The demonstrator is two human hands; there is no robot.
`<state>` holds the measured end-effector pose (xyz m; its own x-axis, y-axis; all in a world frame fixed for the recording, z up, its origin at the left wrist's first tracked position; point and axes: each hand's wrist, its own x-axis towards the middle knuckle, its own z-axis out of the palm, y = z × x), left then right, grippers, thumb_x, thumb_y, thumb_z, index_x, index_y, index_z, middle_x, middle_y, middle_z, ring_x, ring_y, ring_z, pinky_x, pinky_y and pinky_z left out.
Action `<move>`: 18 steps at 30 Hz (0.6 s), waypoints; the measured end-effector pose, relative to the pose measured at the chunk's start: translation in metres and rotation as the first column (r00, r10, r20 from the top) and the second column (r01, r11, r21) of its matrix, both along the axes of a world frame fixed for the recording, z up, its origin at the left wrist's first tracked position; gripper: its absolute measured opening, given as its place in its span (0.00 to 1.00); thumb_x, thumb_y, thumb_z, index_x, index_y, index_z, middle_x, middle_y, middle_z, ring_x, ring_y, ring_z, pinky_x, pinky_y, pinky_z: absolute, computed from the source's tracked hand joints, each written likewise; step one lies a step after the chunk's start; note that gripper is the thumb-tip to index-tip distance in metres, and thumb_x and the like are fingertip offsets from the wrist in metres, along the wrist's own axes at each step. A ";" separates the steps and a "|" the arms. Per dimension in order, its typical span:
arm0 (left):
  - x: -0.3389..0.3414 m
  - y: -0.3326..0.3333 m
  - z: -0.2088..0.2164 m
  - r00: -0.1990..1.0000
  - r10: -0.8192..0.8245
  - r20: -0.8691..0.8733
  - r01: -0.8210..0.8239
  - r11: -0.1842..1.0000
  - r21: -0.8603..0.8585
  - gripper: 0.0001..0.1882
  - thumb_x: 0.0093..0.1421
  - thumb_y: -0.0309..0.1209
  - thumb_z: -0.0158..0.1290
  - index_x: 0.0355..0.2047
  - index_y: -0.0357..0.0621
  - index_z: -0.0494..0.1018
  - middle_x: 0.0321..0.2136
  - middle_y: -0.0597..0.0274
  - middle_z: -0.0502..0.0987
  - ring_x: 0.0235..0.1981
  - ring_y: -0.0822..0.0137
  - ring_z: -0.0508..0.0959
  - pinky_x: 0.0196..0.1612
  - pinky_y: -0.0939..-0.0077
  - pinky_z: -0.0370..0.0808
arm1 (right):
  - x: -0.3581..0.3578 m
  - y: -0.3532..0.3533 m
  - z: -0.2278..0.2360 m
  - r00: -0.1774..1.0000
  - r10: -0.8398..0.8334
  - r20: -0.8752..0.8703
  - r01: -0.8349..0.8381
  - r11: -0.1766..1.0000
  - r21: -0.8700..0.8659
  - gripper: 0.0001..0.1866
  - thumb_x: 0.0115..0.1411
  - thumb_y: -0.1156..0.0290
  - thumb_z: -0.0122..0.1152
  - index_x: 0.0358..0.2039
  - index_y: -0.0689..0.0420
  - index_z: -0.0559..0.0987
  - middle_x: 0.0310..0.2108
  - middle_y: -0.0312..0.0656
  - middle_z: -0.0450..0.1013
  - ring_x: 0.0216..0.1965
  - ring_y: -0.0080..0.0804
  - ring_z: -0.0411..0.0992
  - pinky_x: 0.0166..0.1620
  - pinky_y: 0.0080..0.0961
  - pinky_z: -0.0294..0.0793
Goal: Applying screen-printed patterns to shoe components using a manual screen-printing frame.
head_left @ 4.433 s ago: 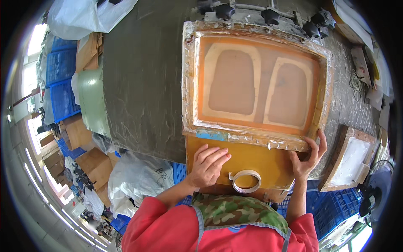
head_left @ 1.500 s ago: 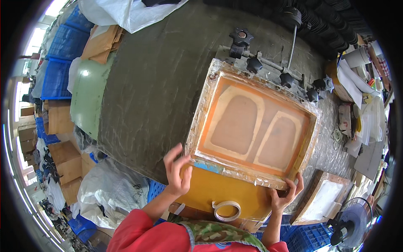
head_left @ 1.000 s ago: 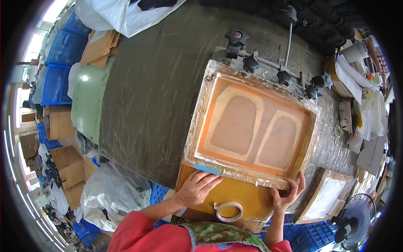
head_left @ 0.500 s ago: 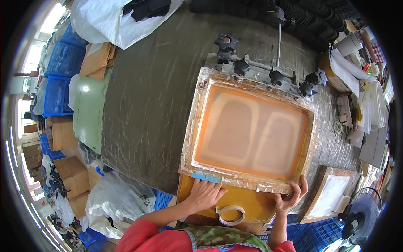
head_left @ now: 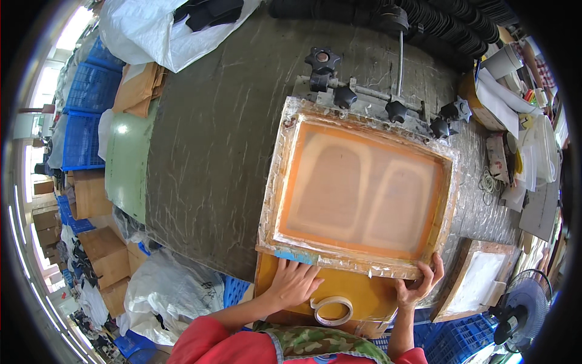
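A screen-printing frame (head_left: pixel 357 263) with orange mesh (head_left: pixel 333 188) lies in front of me, two pale rounded shapes showing in the mesh. My left hand (head_left: pixel 294 284) rests palm down, fingers stretched toward the frame's near edge beside a strip of blue tape (head_left: pixel 295 256); its fingertips are partly hidden at that edge. At the near right corner, my right hand (head_left: pixel 418 286) has its fingers curled over the rim and its thumb below. Under the frame's near side is a yellow board (head_left: pixel 373 295), carrying a roll of tape (head_left: pixel 333 311) between my forearms.
Clamps with black star knobs (head_left: pixel 345 97) stand along the frame's far side. Right of it lie a smaller framed screen (head_left: pixel 476 280) and a fan (head_left: pixel 522 312). A white sack (head_left: pixel 159 30) sits far left on the dark table (head_left: pixel 206 151); blue crates (head_left: pixel 91 88) stand beyond.
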<state>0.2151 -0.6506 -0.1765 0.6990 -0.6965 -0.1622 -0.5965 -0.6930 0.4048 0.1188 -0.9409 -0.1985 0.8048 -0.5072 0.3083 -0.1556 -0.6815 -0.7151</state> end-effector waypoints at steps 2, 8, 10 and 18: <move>-0.004 0.009 0.003 1.000 -0.004 0.013 0.006 0.995 -0.102 0.20 0.59 0.38 0.49 0.48 0.43 0.74 0.50 0.56 0.72 0.53 0.57 0.66 0.60 0.47 0.53 | 0.002 0.000 0.003 1.000 -0.001 -0.020 0.000 1.000 -0.022 0.28 0.38 0.57 0.71 0.38 0.58 0.74 0.56 0.53 0.59 0.60 0.53 0.57 0.61 0.49 0.57; -0.025 0.031 0.004 0.998 -0.042 0.045 0.055 0.933 -0.356 0.21 0.55 0.30 0.48 0.51 0.47 0.74 0.52 0.67 0.72 0.51 0.67 0.69 0.62 0.62 0.56 | 0.010 0.002 0.013 0.991 0.009 -0.134 -0.016 0.999 -0.051 0.26 0.36 0.61 0.71 0.37 0.58 0.74 0.56 0.52 0.61 0.60 0.54 0.58 0.60 0.48 0.59; -0.024 0.030 0.004 1.000 -0.015 0.009 0.018 0.931 -0.363 0.21 0.56 0.30 0.48 0.51 0.48 0.74 0.51 0.66 0.73 0.51 0.67 0.69 0.62 0.61 0.56 | 0.011 0.003 0.014 0.987 0.008 -0.161 -0.018 0.998 -0.061 0.26 0.35 0.62 0.71 0.36 0.57 0.74 0.55 0.52 0.61 0.60 0.53 0.58 0.60 0.48 0.59; -0.019 0.030 0.005 0.999 -0.025 -0.041 0.007 0.926 -0.379 0.21 0.56 0.29 0.48 0.50 0.46 0.74 0.50 0.65 0.73 0.53 0.67 0.69 0.62 0.61 0.57 | 0.012 0.005 0.014 0.982 0.000 -0.188 -0.013 0.998 -0.069 0.26 0.32 0.64 0.69 0.35 0.57 0.75 0.55 0.52 0.61 0.59 0.53 0.58 0.60 0.48 0.58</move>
<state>0.1958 -0.6206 -0.1715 0.6854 -0.7232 0.0851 -0.5819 -0.4737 0.6610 0.1311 -0.9358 -0.1845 0.8549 -0.4844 0.1858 -0.2780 -0.7301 -0.6242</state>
